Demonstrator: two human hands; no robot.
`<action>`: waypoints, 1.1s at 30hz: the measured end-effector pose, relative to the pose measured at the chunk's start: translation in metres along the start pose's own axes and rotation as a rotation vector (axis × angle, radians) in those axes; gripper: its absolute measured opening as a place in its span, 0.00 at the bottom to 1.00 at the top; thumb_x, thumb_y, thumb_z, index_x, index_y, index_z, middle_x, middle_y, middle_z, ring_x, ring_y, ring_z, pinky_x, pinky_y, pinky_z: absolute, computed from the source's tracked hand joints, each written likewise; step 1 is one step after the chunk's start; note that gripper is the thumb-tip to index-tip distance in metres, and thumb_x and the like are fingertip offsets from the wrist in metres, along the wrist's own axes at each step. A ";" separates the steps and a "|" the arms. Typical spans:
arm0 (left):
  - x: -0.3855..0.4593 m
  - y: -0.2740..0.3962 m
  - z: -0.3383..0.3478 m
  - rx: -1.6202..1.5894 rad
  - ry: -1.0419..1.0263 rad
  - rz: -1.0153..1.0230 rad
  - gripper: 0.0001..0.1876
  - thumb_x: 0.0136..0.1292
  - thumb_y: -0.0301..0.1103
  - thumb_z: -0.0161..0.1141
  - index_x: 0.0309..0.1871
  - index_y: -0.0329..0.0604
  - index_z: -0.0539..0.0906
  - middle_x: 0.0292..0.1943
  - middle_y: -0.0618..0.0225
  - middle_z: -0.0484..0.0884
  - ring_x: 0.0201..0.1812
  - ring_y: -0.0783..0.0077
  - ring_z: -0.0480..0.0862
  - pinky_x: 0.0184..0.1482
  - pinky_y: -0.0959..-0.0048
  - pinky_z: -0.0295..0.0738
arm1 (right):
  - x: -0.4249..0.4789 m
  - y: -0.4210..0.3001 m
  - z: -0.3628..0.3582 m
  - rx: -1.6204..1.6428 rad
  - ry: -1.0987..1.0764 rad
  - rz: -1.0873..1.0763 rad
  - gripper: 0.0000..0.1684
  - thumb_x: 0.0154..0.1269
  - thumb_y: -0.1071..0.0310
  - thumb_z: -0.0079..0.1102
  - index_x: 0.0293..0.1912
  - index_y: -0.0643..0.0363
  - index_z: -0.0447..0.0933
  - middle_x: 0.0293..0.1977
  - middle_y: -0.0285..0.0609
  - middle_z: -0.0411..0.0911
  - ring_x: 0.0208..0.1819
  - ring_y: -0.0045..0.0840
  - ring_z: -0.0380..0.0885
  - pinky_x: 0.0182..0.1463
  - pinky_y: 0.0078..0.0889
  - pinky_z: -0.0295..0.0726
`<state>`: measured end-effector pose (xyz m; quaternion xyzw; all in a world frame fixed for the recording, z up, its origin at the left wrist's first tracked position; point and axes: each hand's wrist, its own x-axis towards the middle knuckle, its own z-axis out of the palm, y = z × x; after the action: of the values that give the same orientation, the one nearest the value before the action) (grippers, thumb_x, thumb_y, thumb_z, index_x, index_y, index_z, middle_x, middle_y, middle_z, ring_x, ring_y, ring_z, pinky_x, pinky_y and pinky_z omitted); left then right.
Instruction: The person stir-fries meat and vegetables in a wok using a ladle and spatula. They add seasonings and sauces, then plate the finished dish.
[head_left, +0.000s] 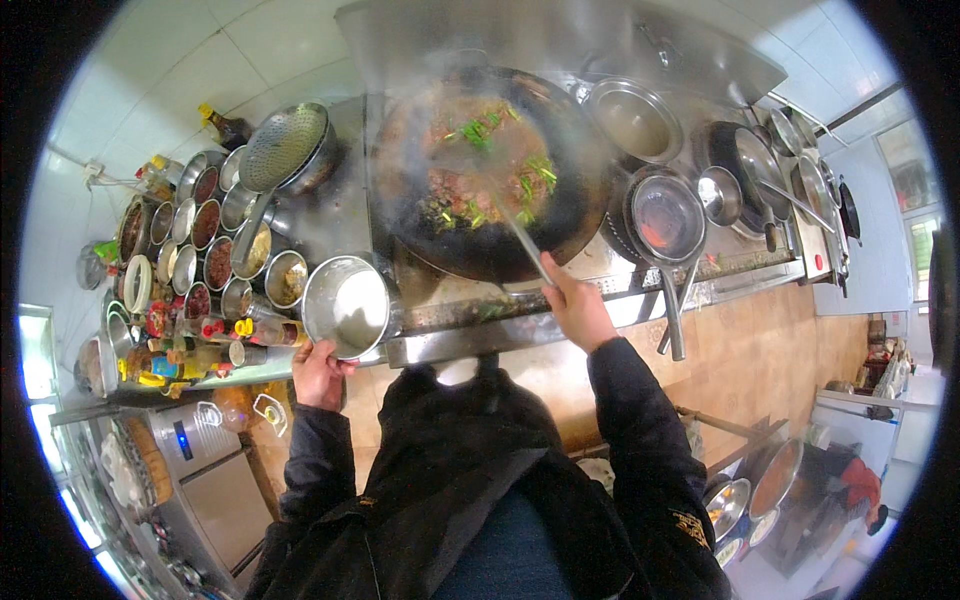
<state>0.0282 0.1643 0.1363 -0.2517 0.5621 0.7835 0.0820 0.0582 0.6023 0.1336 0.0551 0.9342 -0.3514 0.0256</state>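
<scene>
In front of me a large dark wok (420, 251) sits on the stove. It holds a steaming reddish-brown dish (469, 176) with cut green pieces (476, 133) scattered over it. My right hand (577, 304) grips the metal handle of a cooking utensil (525, 238), whose far end is lost in the steam and food. At the left, my left hand (321, 375) holds the near rim of a round metal pot (346, 307). A pale patch shows inside that pot; whether it is contents or glare I cannot tell.
Metal cups of seasonings (219, 262) and bottles (277, 331) crowd the left. A perforated strainer (283, 146) rests on a pot there. Right of the wok stand a steel pot (636, 124) and handled strainers (667, 217). A person (859, 484) is at far lower right.
</scene>
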 end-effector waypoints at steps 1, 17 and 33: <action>-0.001 0.001 0.002 -0.005 0.000 0.000 0.06 0.70 0.22 0.56 0.45 0.29 0.80 0.33 0.55 0.87 0.21 0.60 0.86 0.21 0.70 0.84 | -0.012 0.000 -0.005 0.040 -0.017 -0.018 0.34 0.73 0.65 0.57 0.76 0.47 0.65 0.37 0.64 0.82 0.38 0.58 0.83 0.44 0.54 0.82; 0.038 0.044 -0.011 0.030 0.040 0.107 0.02 0.67 0.21 0.55 0.40 0.31 0.77 0.29 0.55 0.85 0.20 0.61 0.85 0.21 0.69 0.80 | -0.102 -0.065 -0.088 1.041 0.060 0.468 0.30 0.85 0.59 0.43 0.78 0.61 0.58 0.25 0.30 0.64 0.15 0.12 0.59 0.14 0.18 0.59; 0.083 0.125 0.153 0.594 -0.160 0.411 0.14 0.69 0.20 0.52 0.55 0.26 0.80 0.39 0.53 0.88 0.20 0.68 0.84 0.18 0.74 0.79 | -0.137 -0.100 -0.103 1.397 -0.222 0.638 0.30 0.85 0.54 0.44 0.76 0.57 0.61 0.25 0.31 0.65 0.11 0.16 0.60 0.12 0.19 0.60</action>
<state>-0.1406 0.2482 0.2384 -0.0367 0.7955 0.6037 0.0361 0.1808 0.5834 0.2880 0.2892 0.4269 -0.8380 0.1785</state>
